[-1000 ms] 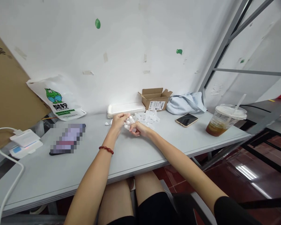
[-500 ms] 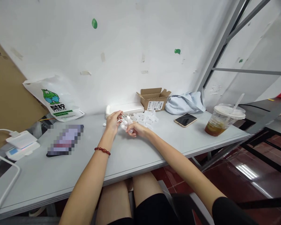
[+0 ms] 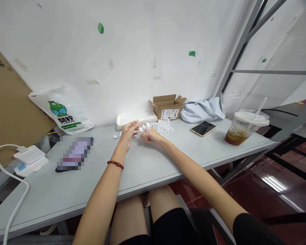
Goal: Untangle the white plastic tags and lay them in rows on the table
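Over the grey table by the patchy white wall, the right hand is closed around small white pieces; whether the left hand beside them grips any, I can't tell.

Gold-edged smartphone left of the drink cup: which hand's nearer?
Right. The right hand is left of the smartphone, not touching it; the left hand is farther left, beyond the right hand.

Wht pcs, brn box, gry tbl.
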`<state>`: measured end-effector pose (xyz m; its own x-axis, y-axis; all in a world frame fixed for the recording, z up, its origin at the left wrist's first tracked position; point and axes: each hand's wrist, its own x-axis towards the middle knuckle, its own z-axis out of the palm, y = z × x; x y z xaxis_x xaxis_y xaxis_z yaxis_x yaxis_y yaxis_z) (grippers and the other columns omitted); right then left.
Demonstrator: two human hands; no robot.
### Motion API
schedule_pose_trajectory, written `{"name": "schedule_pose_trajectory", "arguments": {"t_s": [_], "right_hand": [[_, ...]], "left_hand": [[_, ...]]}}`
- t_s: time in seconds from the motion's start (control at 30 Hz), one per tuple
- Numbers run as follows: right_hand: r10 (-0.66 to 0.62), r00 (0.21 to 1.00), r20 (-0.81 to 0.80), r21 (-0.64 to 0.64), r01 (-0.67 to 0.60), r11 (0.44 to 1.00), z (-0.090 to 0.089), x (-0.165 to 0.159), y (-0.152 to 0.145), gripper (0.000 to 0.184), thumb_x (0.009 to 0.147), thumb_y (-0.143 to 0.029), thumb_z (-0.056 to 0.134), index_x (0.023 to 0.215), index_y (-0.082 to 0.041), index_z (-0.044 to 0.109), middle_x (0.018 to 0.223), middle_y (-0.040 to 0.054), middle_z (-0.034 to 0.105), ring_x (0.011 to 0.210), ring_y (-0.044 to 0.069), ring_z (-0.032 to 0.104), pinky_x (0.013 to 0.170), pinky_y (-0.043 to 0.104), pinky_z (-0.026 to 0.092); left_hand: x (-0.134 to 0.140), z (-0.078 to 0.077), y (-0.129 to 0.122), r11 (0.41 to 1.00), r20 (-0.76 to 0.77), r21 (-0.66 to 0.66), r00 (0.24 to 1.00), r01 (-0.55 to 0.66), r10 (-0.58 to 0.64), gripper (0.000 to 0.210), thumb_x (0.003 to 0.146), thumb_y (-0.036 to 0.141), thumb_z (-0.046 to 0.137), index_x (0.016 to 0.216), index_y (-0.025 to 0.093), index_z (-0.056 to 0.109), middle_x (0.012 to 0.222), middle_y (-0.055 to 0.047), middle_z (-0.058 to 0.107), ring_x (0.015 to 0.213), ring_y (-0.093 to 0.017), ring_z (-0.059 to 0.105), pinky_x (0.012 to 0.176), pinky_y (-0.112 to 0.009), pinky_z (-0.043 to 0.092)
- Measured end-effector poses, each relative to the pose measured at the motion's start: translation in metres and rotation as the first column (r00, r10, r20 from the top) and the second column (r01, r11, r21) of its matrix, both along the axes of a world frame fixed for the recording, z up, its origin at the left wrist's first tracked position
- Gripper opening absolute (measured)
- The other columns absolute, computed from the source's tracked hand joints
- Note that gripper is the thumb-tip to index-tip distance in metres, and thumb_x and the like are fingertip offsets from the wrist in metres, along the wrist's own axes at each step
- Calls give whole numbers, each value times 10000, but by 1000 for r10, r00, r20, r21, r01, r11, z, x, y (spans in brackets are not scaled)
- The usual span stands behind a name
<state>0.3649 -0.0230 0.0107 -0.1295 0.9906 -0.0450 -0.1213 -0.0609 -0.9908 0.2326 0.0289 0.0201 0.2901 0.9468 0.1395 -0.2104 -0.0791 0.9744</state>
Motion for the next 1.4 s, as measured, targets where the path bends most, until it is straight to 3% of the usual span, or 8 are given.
{"name": "schedule_pose_trajectory", "arguments": {"t_s": [0.07,0.17,0.43,0.7,0.9,1.2,1.33,1.4], "right_hand": [[-106,994,23,56,104,993,1,2,1,150,575,-97,576,576,-189,458,480,-54,439,437,66,378,391,190,283],[-189,980,68,101,181,978,2,6,2,131,585,-111,585,584,-184,477,489,-50,447,452,71,395,408,196,301],[-150,967,204,197,109,974,-2,11,3,105,589,-168,613,589,-174,508,513,-42,486,453,74,415,415,206,303],[-225,912,342,321,112,940,-11,11,9,155,625,-262,639,611,-173,513,504,-48,488,466,84,434,470,210,332],[-360,797,485,431,141,891,-10,10,7,129,671,-244,625,702,-197,509,547,-43,503,551,127,479,555,225,344],[-620,557,552,649,179,739,-19,3,12,111,743,-181,538,735,-221,435,683,23,550,666,180,511,605,247,299],[-656,476,586,667,177,724,-21,0,14,101,726,-153,535,767,-207,461,736,43,602,688,183,538,609,252,318],[-648,485,588,653,188,733,-20,0,14,105,718,-171,569,769,-198,480,734,40,616,683,178,547,609,253,333]], "left_hand": [[0,1,-1,999,-69,20,997,-44,46,478,540,483,790,896,178,695,852,-44,658,703,-121,546,607,-227,407],[2,4,-7,997,-195,64,980,43,-29,414,534,460,787,807,161,704,794,-49,658,704,-140,540,614,-245,409],[3,3,-11,983,-289,150,956,105,-58,211,588,362,698,665,167,688,662,-31,634,645,-155,527,595,-257,384],[2,-1,-4,987,-287,162,958,18,30,181,583,344,707,571,172,652,610,-25,617,617,-151,501,588,-260,367],[3,-2,-3,984,-301,178,952,-1,56,207,560,360,702,542,168,625,546,13,537,556,-113,406,555,-251,297],[7,-5,-1,981,-240,184,965,-61,105,190,544,350,647,527,170,588,537,16,518,563,-119,409,548,-249,297],[7,-7,1,985,-241,153,964,-74,110,219,541,376,648,519,172,569,529,21,493,562,-116,399,552,-252,303],[5,-7,1,989,-254,128,962,-70,101,225,539,372,661,516,171,564,537,23,490,571,-116,411,565,-254,317]]}}
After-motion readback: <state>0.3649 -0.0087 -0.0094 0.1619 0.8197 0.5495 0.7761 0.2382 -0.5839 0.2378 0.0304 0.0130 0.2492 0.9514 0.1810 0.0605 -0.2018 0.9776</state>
